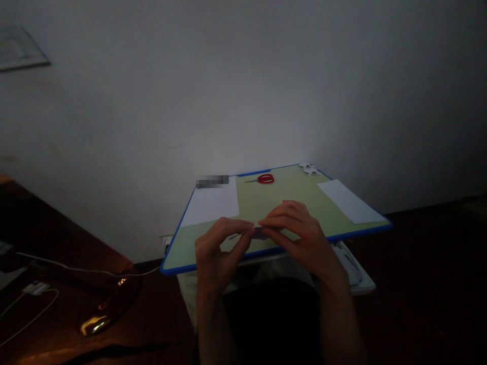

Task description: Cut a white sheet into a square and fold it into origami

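My left hand (220,251) and my right hand (300,238) meet above the near edge of a green table top (281,195) with a blue rim. Thumb and fingers of both hands are pinched on a small piece of paper (259,233), which looks grey in the dim light. Most of the piece is hidden by the fingers, so its exact shape cannot be made out. Beyond my hands lies a pair of scissors (265,179) with red handles, its blades pointing left.
White sheets lie at the left (213,202) and right (350,202) of the table. Small white paper pieces (310,169) are heaped in the far right corner. A blurred-out dark object (212,181) rests at the back left. An open drawer (353,274) juts out below. A white cable (91,271) runs left.
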Available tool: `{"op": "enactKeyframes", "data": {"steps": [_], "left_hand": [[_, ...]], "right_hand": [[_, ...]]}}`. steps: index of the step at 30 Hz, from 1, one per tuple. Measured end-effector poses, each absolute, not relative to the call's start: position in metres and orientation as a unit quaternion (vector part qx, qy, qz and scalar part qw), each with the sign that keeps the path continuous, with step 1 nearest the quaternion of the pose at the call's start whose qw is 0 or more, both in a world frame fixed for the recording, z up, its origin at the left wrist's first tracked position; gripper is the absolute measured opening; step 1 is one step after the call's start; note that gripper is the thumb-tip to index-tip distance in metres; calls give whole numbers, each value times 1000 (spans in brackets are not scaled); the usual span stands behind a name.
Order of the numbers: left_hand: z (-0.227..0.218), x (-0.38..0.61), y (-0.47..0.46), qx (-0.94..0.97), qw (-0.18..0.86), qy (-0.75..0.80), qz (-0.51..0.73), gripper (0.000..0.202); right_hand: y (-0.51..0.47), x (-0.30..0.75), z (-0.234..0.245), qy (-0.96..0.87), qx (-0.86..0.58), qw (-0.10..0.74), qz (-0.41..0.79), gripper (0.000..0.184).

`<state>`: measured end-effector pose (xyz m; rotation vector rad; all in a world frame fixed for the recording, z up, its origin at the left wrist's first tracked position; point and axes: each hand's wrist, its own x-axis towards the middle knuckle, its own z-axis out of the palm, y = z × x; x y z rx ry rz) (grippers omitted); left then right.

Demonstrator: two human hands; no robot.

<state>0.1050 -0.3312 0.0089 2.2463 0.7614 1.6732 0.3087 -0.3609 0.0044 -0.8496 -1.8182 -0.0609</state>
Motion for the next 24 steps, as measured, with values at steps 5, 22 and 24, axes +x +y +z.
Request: {"op": "enactKeyframes", "data": {"steps": [5, 22, 24], "left_hand": [[15, 114, -336, 785, 86, 244, 563, 16], [3, 118, -330, 789, 56, 278, 546, 17], [3, 114, -329, 788, 50, 279, 546, 17]], "right_hand": [[-361, 309, 7, -767, -378, 515, -67, 4], [-363, 333, 55, -876, -367, 261, -170, 11], [-363, 336, 57, -877, -366, 267, -161, 10]]}}
